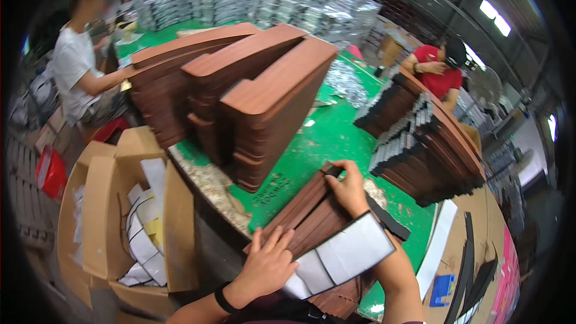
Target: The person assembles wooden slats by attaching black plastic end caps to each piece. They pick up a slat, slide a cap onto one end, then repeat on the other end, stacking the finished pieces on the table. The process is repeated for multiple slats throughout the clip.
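Several reddish-brown wood-look boards [311, 219] lie slantwise in front of me on the green tabletop. My left hand [267, 269], with a black band at the wrist, rests its spread fingers on their near left edge. At the far end of the boards, my right hand [349, 189] pinches a small black strip [333, 171] against a board end. A white sheet [345, 255] divided by black lines lies across the boards, against my right wrist. Its left end reaches my left hand. A black strip [389, 219] lies beside the right wrist.
Tall stacks of brown boards [282, 78] stand ahead; another stack [429, 150] at right has grey-black ends. An open carton [180, 234] with white sheets stands at left. Black strips [465, 258] and a blue piece [442, 290] lie on cardboard at right. Two people sit across.
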{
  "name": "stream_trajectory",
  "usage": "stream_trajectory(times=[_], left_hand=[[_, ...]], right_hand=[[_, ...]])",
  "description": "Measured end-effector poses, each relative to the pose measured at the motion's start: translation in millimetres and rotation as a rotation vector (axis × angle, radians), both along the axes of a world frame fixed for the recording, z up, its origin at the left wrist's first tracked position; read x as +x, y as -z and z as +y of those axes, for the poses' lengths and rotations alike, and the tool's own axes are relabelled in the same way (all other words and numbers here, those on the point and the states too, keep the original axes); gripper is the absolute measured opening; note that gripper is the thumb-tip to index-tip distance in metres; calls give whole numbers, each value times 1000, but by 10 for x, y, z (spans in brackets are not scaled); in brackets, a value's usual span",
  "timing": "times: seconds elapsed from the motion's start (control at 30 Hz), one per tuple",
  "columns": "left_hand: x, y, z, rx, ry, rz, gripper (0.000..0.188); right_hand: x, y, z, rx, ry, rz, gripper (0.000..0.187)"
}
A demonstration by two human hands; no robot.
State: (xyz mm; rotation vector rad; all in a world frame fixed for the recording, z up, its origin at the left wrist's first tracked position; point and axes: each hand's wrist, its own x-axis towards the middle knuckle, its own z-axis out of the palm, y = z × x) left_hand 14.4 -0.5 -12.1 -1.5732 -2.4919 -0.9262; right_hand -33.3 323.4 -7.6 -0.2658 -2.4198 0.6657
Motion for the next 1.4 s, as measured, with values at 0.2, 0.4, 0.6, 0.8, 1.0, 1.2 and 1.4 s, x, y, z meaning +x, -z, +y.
stream_trajectory(times=[0.2,0.4,0.6,0.8,1.0,1.2,1.4], left_hand=[[9,-87,95,-3,8,-50,30],[-3,-51,17,-44,-3,-25,33],[3,-138,37,-52,16,-36,29],[2,-126,26,-49,15,-32,31],[5,-73,38,-1,4,-47,31],[6,-75,34,24,8,-51,31],[12,-72,30,26,16,-42,31]], right_hand=[[96,-15,-9,5,26,39,35],[-9,9,-113,26,11,72,39],[72,-111,-39,-201,84,15,41],[58,-49,9,-143,42,-32,39],[49,-104,-19,-35,64,-150,41],[51,-113,-12,-80,55,-148,41],[68,-116,-22,-62,47,-149,41]])
